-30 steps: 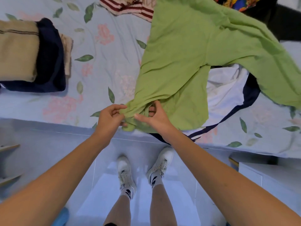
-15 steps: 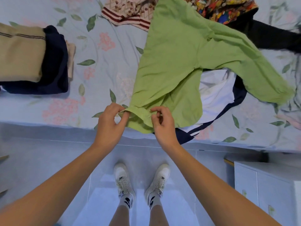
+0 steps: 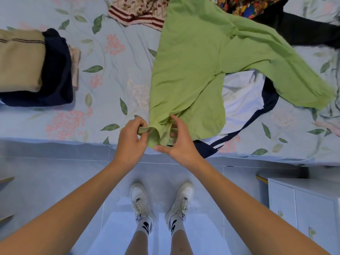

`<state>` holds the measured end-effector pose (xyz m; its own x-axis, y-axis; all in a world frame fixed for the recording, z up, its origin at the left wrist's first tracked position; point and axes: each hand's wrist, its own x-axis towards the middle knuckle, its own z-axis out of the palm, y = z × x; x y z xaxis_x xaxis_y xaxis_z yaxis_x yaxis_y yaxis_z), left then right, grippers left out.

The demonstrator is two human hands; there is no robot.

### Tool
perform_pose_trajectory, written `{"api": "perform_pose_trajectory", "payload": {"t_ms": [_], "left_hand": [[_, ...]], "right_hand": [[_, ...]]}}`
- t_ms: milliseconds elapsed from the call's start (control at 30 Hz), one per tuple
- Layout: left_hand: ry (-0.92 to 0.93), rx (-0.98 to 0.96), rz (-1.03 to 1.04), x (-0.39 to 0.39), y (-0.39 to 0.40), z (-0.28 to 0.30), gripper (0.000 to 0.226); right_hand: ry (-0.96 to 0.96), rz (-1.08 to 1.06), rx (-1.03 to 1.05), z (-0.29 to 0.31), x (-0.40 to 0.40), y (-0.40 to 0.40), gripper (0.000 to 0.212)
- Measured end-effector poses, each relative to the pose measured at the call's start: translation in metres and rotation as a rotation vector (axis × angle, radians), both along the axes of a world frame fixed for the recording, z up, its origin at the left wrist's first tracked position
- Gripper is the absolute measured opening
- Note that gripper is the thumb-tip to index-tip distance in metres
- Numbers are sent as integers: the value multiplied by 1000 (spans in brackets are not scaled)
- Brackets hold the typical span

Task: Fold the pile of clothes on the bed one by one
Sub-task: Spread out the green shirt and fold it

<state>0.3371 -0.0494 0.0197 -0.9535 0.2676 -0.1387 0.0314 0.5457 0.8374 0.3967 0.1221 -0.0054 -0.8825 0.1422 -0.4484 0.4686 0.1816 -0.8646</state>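
- We pinch the cuff (image 3: 143, 130) of the green shirt (image 3: 187, 70) with the left hand (image 3: 131, 139), fingers curled round it.
- Our right hand (image 3: 179, 142) curls into the sleeve opening beside it, thumb spread below; fabric hides its fingertips.
- The shirt lies spread on the bed (image 3: 114, 74), over a white-and-navy garment (image 3: 244, 107).
- A folded stack (image 3: 35, 69) sits at far left, well apart.
- Unfolded clothes (image 3: 139, 13) lie at the top edge.
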Motion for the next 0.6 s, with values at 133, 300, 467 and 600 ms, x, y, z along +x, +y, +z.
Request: {"api": "perform_pose_trajectory", "payload": {"t_ms": [133, 300, 467, 600], "left_hand": [[1, 76, 128, -3, 27, 15, 21], [-10, 104, 159, -2, 46, 22, 30], [3, -188, -194, -3, 38, -7, 39], [53, -517, -455, -8, 40, -35, 60]], "right_hand": [[67, -54, 176, 1, -8, -13, 66], [196, -172, 267, 16, -22, 7, 24], [287, -403, 265, 46, -18, 59, 45], [297, -446, 323, 51, -5, 105, 46]]}}
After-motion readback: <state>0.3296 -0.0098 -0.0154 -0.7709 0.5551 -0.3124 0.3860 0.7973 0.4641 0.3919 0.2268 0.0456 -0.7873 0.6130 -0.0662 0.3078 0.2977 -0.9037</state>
